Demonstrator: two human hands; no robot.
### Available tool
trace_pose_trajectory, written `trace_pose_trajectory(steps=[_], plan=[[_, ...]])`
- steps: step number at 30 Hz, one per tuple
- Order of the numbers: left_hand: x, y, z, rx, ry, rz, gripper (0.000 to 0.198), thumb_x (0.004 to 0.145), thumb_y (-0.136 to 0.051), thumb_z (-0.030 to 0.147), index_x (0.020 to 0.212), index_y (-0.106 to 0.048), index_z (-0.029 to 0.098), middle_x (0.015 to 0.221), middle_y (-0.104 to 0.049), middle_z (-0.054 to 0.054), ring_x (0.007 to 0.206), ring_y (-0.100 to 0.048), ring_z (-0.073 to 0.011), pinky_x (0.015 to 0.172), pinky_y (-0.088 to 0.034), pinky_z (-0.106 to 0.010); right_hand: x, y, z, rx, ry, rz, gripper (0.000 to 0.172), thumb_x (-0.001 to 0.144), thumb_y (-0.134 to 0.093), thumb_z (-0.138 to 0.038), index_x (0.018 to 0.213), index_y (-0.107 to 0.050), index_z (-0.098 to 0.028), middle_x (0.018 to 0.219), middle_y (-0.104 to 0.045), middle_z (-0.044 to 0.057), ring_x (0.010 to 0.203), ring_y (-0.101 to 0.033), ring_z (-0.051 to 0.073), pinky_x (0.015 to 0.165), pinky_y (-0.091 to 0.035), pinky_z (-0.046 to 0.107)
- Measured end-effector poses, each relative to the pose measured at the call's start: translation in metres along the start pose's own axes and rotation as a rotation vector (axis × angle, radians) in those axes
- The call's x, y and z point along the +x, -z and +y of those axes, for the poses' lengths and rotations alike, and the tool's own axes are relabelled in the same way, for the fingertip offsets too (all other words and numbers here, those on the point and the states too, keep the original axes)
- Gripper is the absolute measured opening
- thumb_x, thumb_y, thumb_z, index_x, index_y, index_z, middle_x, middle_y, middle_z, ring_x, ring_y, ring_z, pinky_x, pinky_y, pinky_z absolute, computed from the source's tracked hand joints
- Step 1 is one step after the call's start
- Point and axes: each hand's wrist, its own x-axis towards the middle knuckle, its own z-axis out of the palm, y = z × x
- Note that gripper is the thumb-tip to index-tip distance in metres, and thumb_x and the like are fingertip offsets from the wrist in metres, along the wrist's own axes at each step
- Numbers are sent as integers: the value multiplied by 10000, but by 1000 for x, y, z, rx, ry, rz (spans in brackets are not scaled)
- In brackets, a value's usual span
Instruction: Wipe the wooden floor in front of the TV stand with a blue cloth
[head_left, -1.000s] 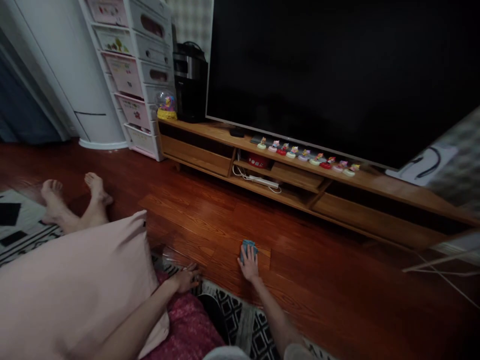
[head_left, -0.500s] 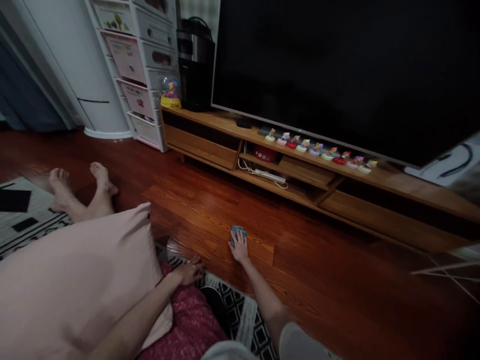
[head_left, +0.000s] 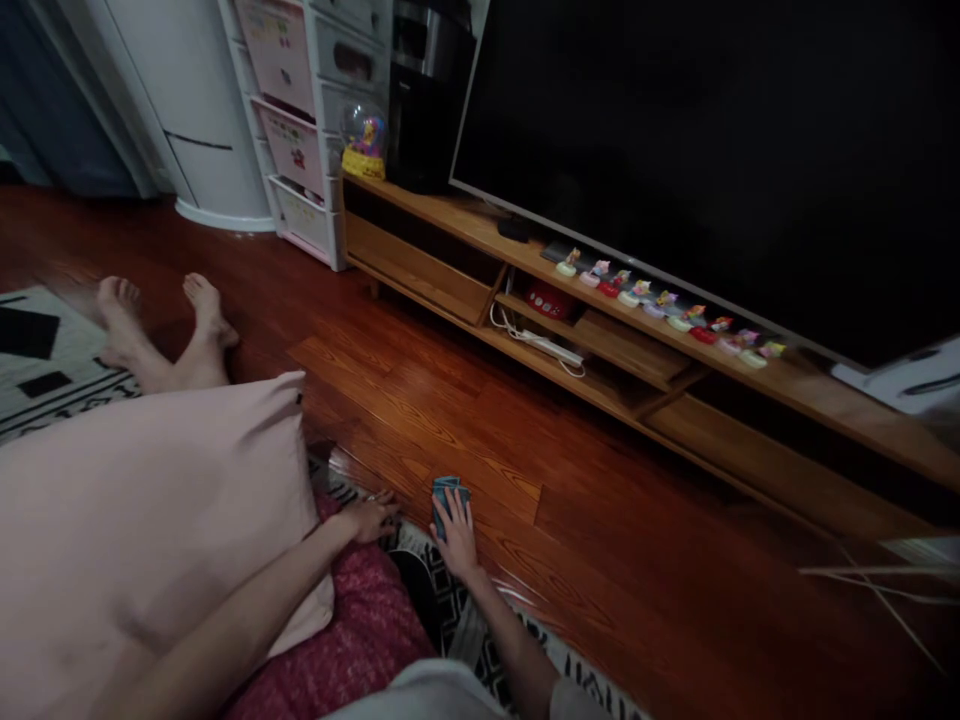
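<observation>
My right hand (head_left: 456, 537) lies over a small stack of blue cards (head_left: 450, 484) on the wooden floor. Its fingers stretch across the top and the thumb rests along the left side, so part of the stack is covered. The cards look slightly fanned, with thin pale edges. Beside the dark red clothing (head_left: 375, 630) at my knee, my left hand (head_left: 373, 517) rests near the rug's edge. Its fingers are loosely apart and nothing shows in them. A pale pink pillow (head_left: 172, 490) lies across my lap under the left arm.
A low wooden TV stand (head_left: 435, 230) runs along the wall, bearing a large television (head_left: 697, 150) and a row of small figurines (head_left: 637, 292). Bare feet (head_left: 206, 310) rest at the left. Patterned rug (head_left: 67, 340), drawer tower (head_left: 300, 150) and white cable (head_left: 536, 342) are also there.
My right hand has slid the blue cards toward me and a little left over the floor. My left hand stays resting near the knee. The view has shifted slightly.
</observation>
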Motion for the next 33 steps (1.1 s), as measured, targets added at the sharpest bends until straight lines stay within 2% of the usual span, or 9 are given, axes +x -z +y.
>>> trace_pose_trajectory(steps=[3, 5, 13, 16, 19, 25, 27, 30, 33], plan=[[0, -2, -2, -27, -14, 15, 557, 919, -571, 479, 1438, -503, 290, 1601, -354, -82, 1488, -244, -306, 1193, -216, -513, -19, 1, -9, 17, 16, 3, 557, 1012, -372, -420, 1557, -271, -364, 1654, -228, -5, 1526, -150, 214, 1214, -200, 485], [-1, -2, -2, -20, -12, 14, 552, 922, -566, 482, 1436, -502, 291, 1605, -348, -76, 1492, -234, -306, 1191, -218, -515, -10, 4, -8, 15, 8, 6, 538, 1014, -369, -420, 1546, -307, -361, 1647, -253, -5, 1522, -160, 207, 1215, -196, 475], [-5, 6, 5, 6, 22, -10, 561, 937, -566, 427, 1461, -481, 245, 1615, -308, -122, 1493, -219, -321, 1195, -212, -509, 121, 38, 38, -38, -342, -76, 549, 1029, -259, -424, 1563, -283, -300, 1661, -209, 26, 1528, -113, 202, 1211, -162, 456], [-4, 6, 6, -12, 30, -4, 566, 936, -575, 426, 1466, -474, 254, 1618, -299, -123, 1495, -206, -327, 1190, -215, -527, 145, 44, 44, -61, -435, -96, 566, 1030, -237, -439, 1578, -229, -296, 1673, -155, 30, 1530, -99, 209, 1207, -165, 463], [-3, 4, 6, -32, 31, -5, 565, 934, -581, 431, 1463, -477, 263, 1621, -291, -124, 1495, -203, -337, 1177, -230, -552, 131, 34, 35, -85, -369, -88, 571, 1029, -250, -432, 1582, -214, -291, 1674, -149, 36, 1532, -79, 218, 1209, -151, 472], [-3, 0, 10, -36, 7, -2, 538, 922, -599, 389, 1438, -504, 271, 1614, -315, -106, 1499, -201, -316, 1192, -203, -525, 37, 0, 2, -78, -33, -39, 587, 1023, -299, -439, 1586, -162, -338, 1674, -143, 9, 1536, -67, 219, 1215, -146, 489], [-5, 0, 11, -14, 0, -3, 529, 923, -596, 385, 1431, -508, 266, 1611, -324, -106, 1498, -209, -310, 1192, -204, -520, 21, -4, -4, -75, 29, -31, 599, 1021, -319, -434, 1587, -146, -343, 1676, -132, 1, 1536, -68, 212, 1218, -148, 478], [-7, 1, 12, 31, -7, -6, 525, 934, -581, 401, 1437, -493, 279, 1605, -340, -99, 1494, -228, -303, 1181, -229, -528, 40, 2, 1, -77, 26, -33, 575, 1021, -323, -411, 1579, -202, -341, 1673, -154, 1, 1533, -82, 202, 1219, -146, 462], [-8, 3, 13, 68, -1, -18, 552, 949, -561, 418, 1470, -455, 268, 1614, -314, -120, 1495, -224, -306, 1169, -256, -529, 94, 16, 19, -78, -101, -41, 558, 1025, -298, -412, 1571, -251, -309, 1667, -182, 29, 1529, -102, 212, 1213, -153, 469]])
